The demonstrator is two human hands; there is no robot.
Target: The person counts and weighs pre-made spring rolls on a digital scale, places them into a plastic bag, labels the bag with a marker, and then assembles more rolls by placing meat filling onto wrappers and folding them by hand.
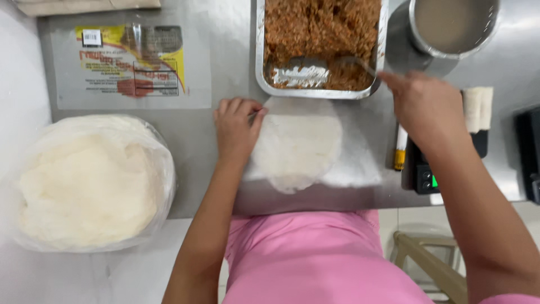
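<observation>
Your left hand (236, 128) presses flat on the round wrapper (296, 142), fingers curled together; your right hand (423, 107) has its grip clamped on the spoon (315, 70) in the filling tray (260, 50).

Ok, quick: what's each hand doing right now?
Left hand: fingers curled, pressing the edge of the round white wrapper; nothing gripped.
Right hand: closed on the spoon handle reaching into the filling tray.

Bare steel (225, 62) beside tray (260, 56)
</observation>
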